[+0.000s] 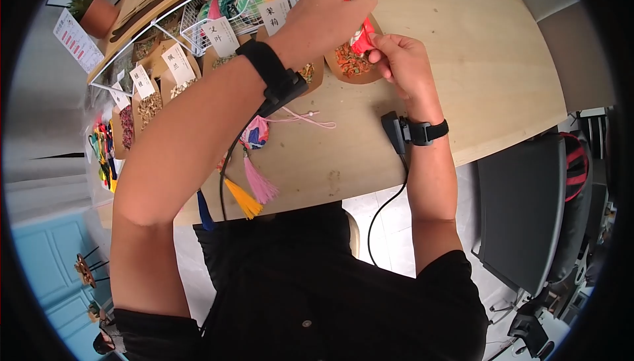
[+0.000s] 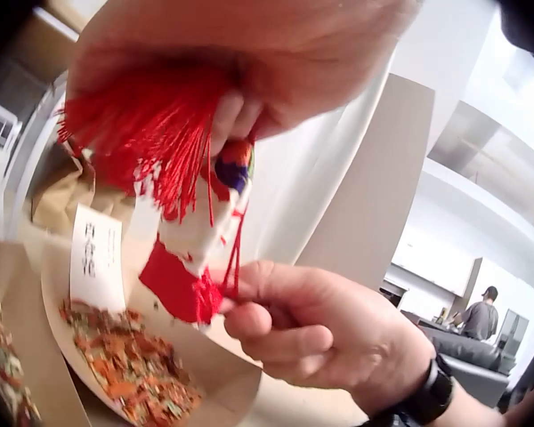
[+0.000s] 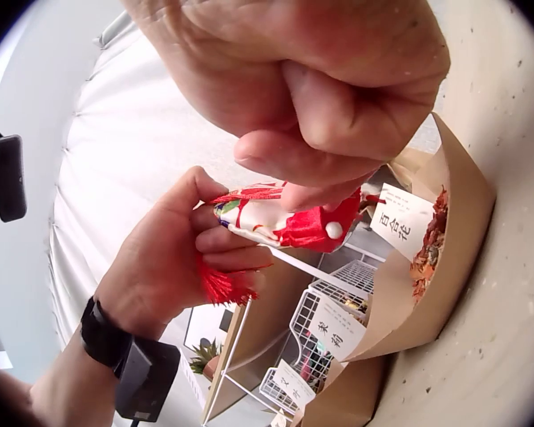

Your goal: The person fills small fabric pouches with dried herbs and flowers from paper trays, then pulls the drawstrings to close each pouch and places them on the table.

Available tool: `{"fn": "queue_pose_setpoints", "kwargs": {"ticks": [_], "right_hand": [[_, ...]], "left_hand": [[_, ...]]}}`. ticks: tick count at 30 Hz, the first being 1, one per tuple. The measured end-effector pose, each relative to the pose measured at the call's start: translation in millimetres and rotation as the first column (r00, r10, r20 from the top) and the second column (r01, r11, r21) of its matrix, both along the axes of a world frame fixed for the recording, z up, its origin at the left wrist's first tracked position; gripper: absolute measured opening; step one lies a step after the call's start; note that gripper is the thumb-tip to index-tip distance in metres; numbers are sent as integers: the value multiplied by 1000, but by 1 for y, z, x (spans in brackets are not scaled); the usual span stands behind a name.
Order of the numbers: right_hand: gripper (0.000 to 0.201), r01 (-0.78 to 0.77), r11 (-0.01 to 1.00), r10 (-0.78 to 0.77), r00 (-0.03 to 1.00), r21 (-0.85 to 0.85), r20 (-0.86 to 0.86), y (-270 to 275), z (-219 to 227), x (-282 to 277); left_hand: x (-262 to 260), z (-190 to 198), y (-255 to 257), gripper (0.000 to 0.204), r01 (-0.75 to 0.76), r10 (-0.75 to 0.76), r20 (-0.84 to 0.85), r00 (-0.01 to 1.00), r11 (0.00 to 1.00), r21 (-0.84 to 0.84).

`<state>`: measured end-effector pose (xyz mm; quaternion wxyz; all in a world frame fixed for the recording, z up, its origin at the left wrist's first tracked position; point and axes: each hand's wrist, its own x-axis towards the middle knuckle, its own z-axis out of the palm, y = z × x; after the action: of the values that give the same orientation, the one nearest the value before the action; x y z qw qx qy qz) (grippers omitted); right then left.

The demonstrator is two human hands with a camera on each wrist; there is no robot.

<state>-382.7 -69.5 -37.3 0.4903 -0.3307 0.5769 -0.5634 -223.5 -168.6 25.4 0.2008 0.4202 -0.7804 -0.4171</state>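
Note:
A small white and red cloth pouch (image 1: 362, 38) is held between both hands above a paper tray (image 2: 234, 384) of orange-red dried flakes (image 2: 129, 365). My left hand (image 1: 330, 19) grips one end of the pouch (image 3: 265, 219), its fingers curled round it, with a red tassel (image 2: 165, 124) hanging from that hand. The right hand (image 1: 404, 64) pinches the red end of the pouch (image 2: 182, 283) between thumb and fingers. A multicoloured bead (image 2: 235, 165) shows by the left fingers. The right fingertips partly cover the red end in the right wrist view.
Labelled paper trays of dried plants (image 1: 149, 107) line the table's left side, beside a white wire basket (image 1: 191, 25) of colourful cloth. A patterned pouch (image 1: 256, 135) with a pink tassel (image 1: 259, 179) lies nearer, by yellow (image 1: 243, 199) and blue tassels (image 1: 205, 212). A black chair stands right.

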Motion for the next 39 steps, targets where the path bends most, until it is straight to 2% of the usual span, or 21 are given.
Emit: {"fn": "queue_pose_setpoints", "kwargs": {"ticks": [2,5,8,11,14,16,18,20,23,26,29,32,35,38,39], "right_hand": [[22,10,1000,-10,1000,9,-2,3,1,-2],[22,20,1000,-19,1000,13,-8,0,0,0],[22,21,999,-20,1000,28,-22,2,1,-2],[21,29,999,-29,1000,18,-6,0,0,-3],[21,17,1000,-17,1000,20,-3,0,-4,-2],[21,27,999,-27,1000,31,7,2,2,-2],[22,36,999,-35,999,36,-14,3,-1,-3],[22,27,999,-26,1000,27,-16,-1,-3,-1],[21,23,999,-22,999,32,-24,3,-2,-4],[22,25,999,-25,1000,30,-10,1,-1,-1],[22,16,999,-15,1000,41,-21,3,-1,-1],[22,21,999,-21,1000,30,-13,2,-1,-2],[21,5,1000,-4,1000,29,-16,2,-3,-1],[22,10,1000,-10,1000,16,7,3,-2,-5],[22,15,1000,-15,1000,14,0,1,-5,-5]], "left_hand": [[2,-12,-1,57,80,-77,71,994,996,-39],[5,13,4,59,-11,17,89,996,998,-69],[8,-8,0,58,87,-89,107,990,996,31],[5,10,7,58,0,12,146,989,997,-83],[9,9,12,57,-16,14,124,992,1000,11],[10,1,5,57,131,-105,163,981,979,-158],[9,-2,7,57,108,-91,123,988,984,-139],[7,5,9,56,-58,56,40,998,997,49],[3,-20,6,58,16,-20,61,998,998,55],[8,10,9,58,-2,0,134,991,1000,9],[9,-12,11,59,8,-11,152,988,1000,17],[9,9,11,59,-7,4,104,995,1000,30],[7,2,17,58,-39,35,69,997,998,46],[3,10,14,57,20,-18,161,987,1000,-11],[2,10,17,58,-2,1,129,992,1000,9]]}}
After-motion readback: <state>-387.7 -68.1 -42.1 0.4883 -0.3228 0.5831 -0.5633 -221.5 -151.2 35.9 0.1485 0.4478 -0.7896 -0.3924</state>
